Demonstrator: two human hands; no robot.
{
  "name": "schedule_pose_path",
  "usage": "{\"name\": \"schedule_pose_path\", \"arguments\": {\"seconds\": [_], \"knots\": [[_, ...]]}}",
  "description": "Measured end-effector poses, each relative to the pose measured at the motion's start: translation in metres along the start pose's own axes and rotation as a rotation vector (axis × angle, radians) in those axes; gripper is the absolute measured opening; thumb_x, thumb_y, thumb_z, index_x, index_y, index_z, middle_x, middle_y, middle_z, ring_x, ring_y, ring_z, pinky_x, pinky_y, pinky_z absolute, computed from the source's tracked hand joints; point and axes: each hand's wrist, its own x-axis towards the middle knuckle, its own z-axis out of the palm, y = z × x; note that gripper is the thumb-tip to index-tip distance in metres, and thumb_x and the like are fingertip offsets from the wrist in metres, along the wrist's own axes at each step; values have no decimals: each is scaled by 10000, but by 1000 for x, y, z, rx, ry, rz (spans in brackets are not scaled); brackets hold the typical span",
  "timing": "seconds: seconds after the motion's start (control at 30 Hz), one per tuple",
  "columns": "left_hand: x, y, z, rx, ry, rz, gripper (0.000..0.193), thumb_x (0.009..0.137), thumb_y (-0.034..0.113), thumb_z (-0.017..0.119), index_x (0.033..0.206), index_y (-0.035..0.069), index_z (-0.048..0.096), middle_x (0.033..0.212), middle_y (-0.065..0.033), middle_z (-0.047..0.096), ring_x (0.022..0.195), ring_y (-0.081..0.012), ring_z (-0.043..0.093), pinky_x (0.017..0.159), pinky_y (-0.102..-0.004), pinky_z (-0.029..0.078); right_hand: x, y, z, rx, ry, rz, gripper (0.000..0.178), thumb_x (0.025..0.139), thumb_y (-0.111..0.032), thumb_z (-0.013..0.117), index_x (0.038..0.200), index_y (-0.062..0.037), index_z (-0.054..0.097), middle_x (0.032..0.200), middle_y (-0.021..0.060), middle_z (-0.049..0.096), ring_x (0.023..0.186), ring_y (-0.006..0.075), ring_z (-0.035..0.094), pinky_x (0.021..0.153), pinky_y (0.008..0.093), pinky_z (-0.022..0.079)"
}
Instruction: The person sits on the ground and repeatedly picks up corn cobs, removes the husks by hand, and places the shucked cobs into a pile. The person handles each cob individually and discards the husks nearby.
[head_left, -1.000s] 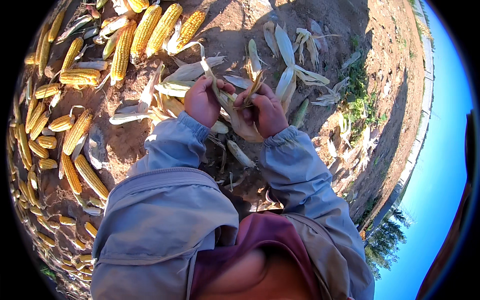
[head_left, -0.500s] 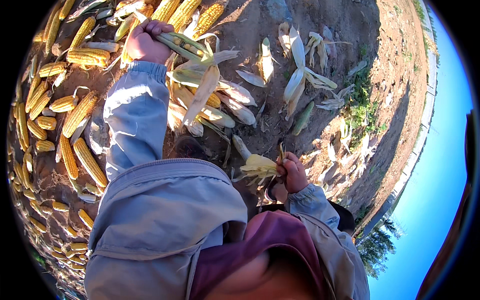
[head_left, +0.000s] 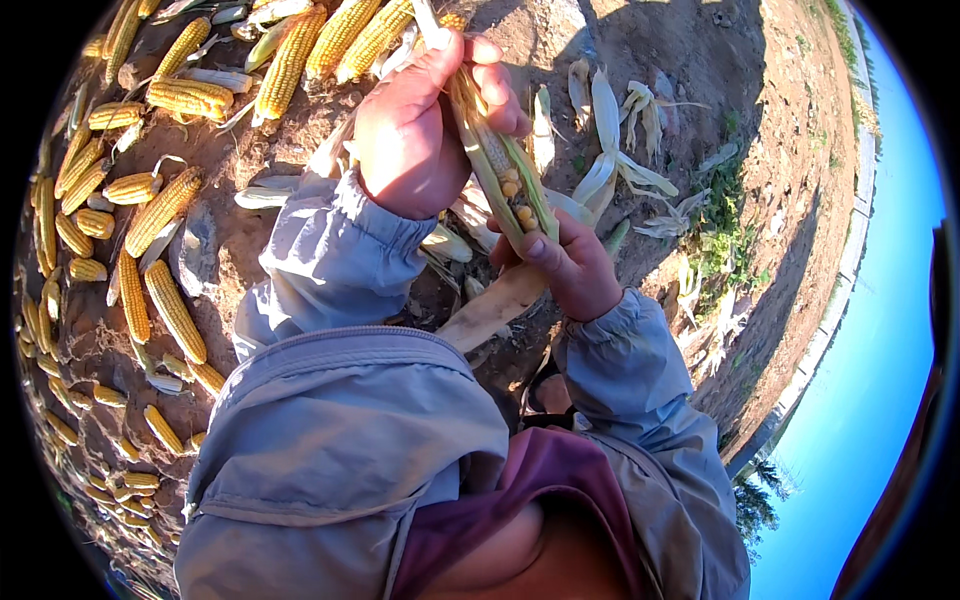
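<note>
My left hand [head_left: 425,125] is closed around the upper end of a thin ear of corn [head_left: 500,165]. The ear is tilted, partly wrapped in green husk, and bears only a few scattered yellow kernels. At its lower end my right hand [head_left: 570,262] grips the ear and husk, thumb on the near side. A long dry husk leaf [head_left: 505,300] hangs down to the left below the right hand. Behind my hands, several husked ears lie on the ground, partly hidden by the left hand and sleeve.
Bare yellow ears [head_left: 165,215] are spread over the soil on the left, with more cobs [head_left: 290,65] at the top. Loose pale husks [head_left: 605,125] lie to the right, near green weeds [head_left: 725,225]. My shoe and foot [head_left: 548,390] show below the right hand.
My left hand has brought the ear right and closer to me. My right hand has moved up, let go of the loose husk strips it held, and taken hold of the ear's lower end.
</note>
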Motion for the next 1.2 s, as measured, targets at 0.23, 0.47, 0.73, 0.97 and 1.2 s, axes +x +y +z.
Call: {"name": "schedule_pose_path", "arguments": {"seconds": [0.23,0.47,0.73,0.97,1.2], "knots": [[-3,-1,-16,644,139,84,392,916,336,367,773,8,526,674,-75,514,651,-151,506,654,-259,413,-9,1,0,-90,51,-79,451,718,-296,722,1013,6,564,868,27,597,802,90,524,723,259,435],[-1,-26,-43,446,192,-254,339,907,319,422,732,41,503,651,-56,489,593,-140,480,546,-280,409,-10,-1,2,-128,100,-114,419,703,-239,740,997,6,569,871,37,599,803,94,533,723,252,436],[-25,-98,-54,530,-228,-211,194,876,228,486,919,45,533,823,-52,573,769,-152,563,679,-290,464,-2,-27,17,125,130,-249,377,715,-135,726,1020,7,556,902,38,615,831,112,564,744,260,455],[-24,-113,-66,559,-228,-217,203,841,152,521,1021,61,542,955,-59,580,897,-146,541,789,-285,441,4,-29,13,26,47,-179,372,708,-117,731,1017,5,563,932,43,627,828,119,585,727,265,471],[-23,-51,-48,127,147,47,411,900,357,411,1175,54,451,1062,-69,545,990,-164,506,864,-325,376,16,-11,-7,-642,384,-284,372,644,-182,770,933,-17,606,852,111,620,780,165,604,680,277,468]]}}
